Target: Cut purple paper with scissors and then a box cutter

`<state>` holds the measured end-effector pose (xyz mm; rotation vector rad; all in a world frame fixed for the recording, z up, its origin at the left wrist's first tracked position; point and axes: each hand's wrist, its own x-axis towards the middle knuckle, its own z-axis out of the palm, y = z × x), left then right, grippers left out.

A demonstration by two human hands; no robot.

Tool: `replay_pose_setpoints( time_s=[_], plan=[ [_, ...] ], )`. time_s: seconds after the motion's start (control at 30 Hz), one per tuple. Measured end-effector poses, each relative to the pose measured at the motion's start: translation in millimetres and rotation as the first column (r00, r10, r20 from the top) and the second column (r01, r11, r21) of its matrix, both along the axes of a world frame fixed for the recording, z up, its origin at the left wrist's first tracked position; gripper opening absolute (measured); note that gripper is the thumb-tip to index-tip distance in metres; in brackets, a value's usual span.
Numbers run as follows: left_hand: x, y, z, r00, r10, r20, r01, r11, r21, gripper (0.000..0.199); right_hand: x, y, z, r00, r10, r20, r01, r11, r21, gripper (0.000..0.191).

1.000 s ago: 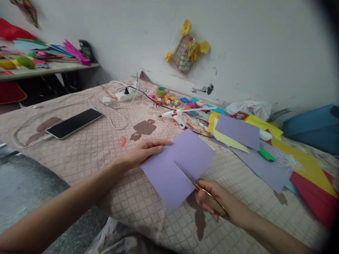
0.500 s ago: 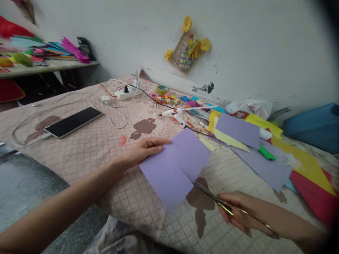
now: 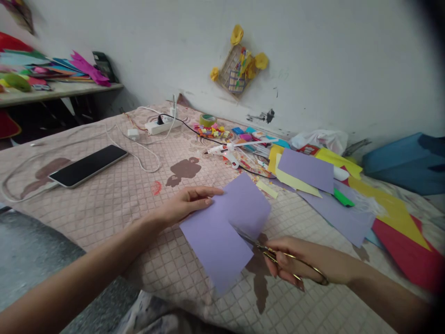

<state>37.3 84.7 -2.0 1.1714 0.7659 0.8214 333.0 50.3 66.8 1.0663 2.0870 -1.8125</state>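
Observation:
A sheet of purple paper is held a little above the quilted cloth, with a cut running in from its right side. My left hand pinches its upper left edge between thumb and fingers. In my right hand are gold-handled scissors, my fingers through the loops. The blades lie inside the cut, their tips near the middle of the sheet. A small pale yellow strip lies just beyond the paper's far right edge.
A white glue gun with a black cord lies beyond the paper. Coloured sheets are piled to the right. At left a phone is plugged into a white cable; a power strip and green tape roll sit farther back.
My right hand has moved left and slightly up, bringing the scissors deeper into the cut. My left hand keeps its hold on the paper. The whole view has shifted slightly.

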Motion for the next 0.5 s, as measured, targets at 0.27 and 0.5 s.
replay_pose_setpoints(
  time_s=[0.27, 0.5],
  plan=[
    [3, -6, 6.1, 1.0, -0.013, 0.013, 0.013, 1.0, 0.027, 0.035, -7, -2, -10.2, 0.996, -0.057, -0.071, 0.056, 0.998, -0.01, 0.058],
    [2, -8, 3.5, 0.999, -0.012, -0.037, 0.014, 0.998, 0.068, 0.038, -17, -4, -15.9, 0.992, -0.052, -0.115, 0.06, 0.996, 0.066, 0.054]
  ],
)
